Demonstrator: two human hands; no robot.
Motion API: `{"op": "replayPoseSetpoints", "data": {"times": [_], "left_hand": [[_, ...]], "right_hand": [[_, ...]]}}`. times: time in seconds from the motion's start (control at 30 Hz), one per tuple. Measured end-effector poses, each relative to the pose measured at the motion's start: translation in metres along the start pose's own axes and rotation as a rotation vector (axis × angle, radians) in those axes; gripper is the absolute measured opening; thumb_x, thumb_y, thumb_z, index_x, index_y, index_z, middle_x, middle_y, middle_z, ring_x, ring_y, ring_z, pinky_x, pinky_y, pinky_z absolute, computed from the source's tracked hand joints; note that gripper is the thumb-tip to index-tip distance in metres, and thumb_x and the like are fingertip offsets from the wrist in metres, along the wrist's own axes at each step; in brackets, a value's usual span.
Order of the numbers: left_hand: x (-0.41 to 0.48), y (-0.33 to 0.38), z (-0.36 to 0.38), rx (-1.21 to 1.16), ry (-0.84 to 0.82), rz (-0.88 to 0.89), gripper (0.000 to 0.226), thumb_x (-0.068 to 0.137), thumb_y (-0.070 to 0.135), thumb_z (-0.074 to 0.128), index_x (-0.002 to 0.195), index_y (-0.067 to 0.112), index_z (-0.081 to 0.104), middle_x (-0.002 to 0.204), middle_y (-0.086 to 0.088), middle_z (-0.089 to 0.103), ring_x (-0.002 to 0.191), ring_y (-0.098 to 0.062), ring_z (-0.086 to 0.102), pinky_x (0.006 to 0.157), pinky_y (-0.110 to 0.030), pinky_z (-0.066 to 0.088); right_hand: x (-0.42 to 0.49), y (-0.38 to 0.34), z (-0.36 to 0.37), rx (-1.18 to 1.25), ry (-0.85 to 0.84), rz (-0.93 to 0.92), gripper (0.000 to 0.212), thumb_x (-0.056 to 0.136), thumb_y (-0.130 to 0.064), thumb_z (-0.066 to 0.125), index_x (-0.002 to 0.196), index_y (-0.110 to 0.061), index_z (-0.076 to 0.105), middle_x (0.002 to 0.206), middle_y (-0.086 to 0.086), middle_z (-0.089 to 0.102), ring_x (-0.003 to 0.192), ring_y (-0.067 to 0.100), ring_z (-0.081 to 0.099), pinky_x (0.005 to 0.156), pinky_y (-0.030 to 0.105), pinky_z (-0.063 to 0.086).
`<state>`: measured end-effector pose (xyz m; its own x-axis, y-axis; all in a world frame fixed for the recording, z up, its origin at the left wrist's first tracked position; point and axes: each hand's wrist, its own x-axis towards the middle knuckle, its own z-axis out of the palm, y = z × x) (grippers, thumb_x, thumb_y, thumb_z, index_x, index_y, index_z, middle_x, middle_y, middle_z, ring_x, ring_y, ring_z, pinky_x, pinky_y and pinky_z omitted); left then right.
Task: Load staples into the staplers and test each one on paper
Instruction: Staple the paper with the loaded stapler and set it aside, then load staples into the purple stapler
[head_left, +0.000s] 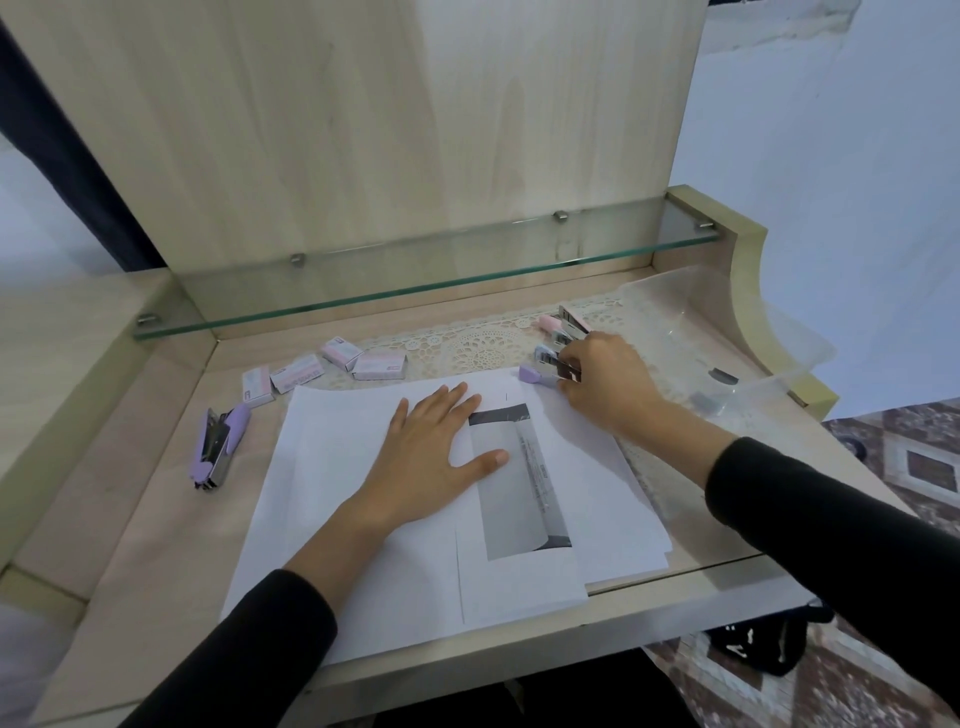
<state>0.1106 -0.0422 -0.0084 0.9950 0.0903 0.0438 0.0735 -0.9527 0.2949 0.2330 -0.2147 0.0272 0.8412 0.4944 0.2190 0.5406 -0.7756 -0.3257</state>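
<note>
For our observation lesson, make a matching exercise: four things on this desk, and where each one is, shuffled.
1. open purple stapler
2. staple boxes
3. left hand
4. clear plastic tub

A. far right of the desk
B. flat on the paper
C. left of the paper
D. behind the paper, by the lace mat

Pairs: 1-C, 2-D, 3-B, 4-A

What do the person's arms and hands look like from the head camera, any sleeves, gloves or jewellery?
Both arms wear long, plain black sleeves: the left sleeve ends partway along the forearm, the right sleeve likewise. The left hand and right hand are bare: no gloves, rings or watch visible. No markings show on the fabric.
</note>
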Motion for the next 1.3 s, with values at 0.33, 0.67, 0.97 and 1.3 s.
{"op": "replayPoseSetpoints", "data": {"times": [0.33, 0.67, 0.97, 1.3], "left_hand": [[-0.001, 0.000, 0.001, -0.014, 0.019, 0.001, 0.086, 0.070, 0.077, 0.024, 0.143, 0.032, 0.021, 0.154, 0.014, 0.010, 0.141, -0.005, 0.004, 0.116, -0.037, -0.005], [-0.002, 0.001, -0.009, -0.204, 0.173, 0.002, 0.051, 0.085, 0.048, 0.055, 0.129, 0.023, 0.050, 0.141, 0.009, 0.042, 0.131, -0.010, 0.030, 0.111, -0.025, 0.018], [-0.030, -0.051, -0.060, -0.284, 0.573, -0.113, 0.014, 0.087, 0.018, 0.060, 0.087, 0.010, 0.072, 0.094, 0.003, 0.068, 0.096, -0.015, 0.056, 0.091, -0.029, 0.039], [-0.079, -0.120, -0.088, -0.192, 0.669, -0.533, 0.018, 0.084, 0.010, 0.054, 0.072, 0.007, 0.066, 0.071, -0.011, 0.062, 0.068, -0.031, 0.059, 0.061, -0.034, 0.046]], "right_hand": [[0.001, 0.000, -0.002, -0.085, 0.037, 0.037, 0.022, 0.088, -0.028, 0.055, 0.093, -0.009, 0.066, 0.086, 0.011, 0.056, 0.071, 0.022, 0.044, 0.060, 0.027, 0.033], [0.000, -0.010, -0.010, -0.038, 0.020, 0.072, 0.045, 0.085, -0.048, 0.055, 0.115, -0.016, 0.061, 0.118, 0.012, 0.051, 0.097, 0.029, 0.054, 0.069, 0.027, 0.037], [-0.023, -0.038, 0.007, 0.105, -0.199, -0.315, 0.041, 0.084, -0.040, 0.059, 0.123, -0.026, 0.057, 0.128, -0.001, 0.054, 0.125, 0.020, 0.042, 0.108, 0.032, 0.029], [-0.039, -0.036, 0.023, 0.105, -0.055, -0.372, 0.031, 0.087, -0.034, 0.058, 0.116, -0.025, 0.063, 0.123, 0.001, 0.060, 0.121, 0.021, 0.044, 0.108, 0.029, 0.024]]}}
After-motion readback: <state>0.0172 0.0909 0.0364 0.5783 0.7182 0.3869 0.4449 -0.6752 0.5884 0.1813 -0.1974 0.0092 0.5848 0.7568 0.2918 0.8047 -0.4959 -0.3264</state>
